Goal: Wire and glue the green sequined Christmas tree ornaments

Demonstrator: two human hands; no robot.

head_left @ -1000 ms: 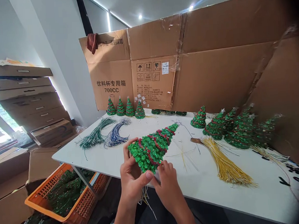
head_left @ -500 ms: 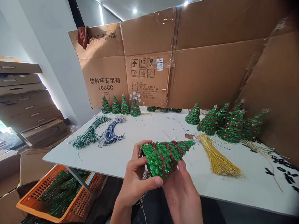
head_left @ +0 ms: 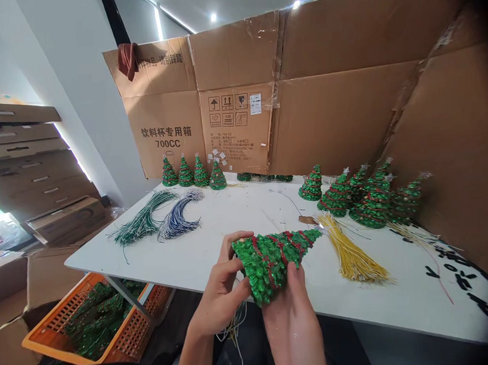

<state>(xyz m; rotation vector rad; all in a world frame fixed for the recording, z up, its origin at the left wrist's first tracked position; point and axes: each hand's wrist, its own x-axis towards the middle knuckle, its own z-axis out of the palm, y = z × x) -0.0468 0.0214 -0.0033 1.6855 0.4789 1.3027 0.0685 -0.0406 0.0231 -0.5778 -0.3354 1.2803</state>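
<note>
Sequin Christmas tree lies tilted on its side in my head feed, held above the tabletop with its tip pointing right. My left hand curls partly closed around the wide base, and my right hand grips the underside, fingers pressed up against it. Loose wires hang below the tree. Ahead, I see bundles of green wires, blue wires and yellow wires on the tabletop, with more trees standing against a cardboard sheet. An orange plastic crate of green trees sits below the table's left edge.
</note>
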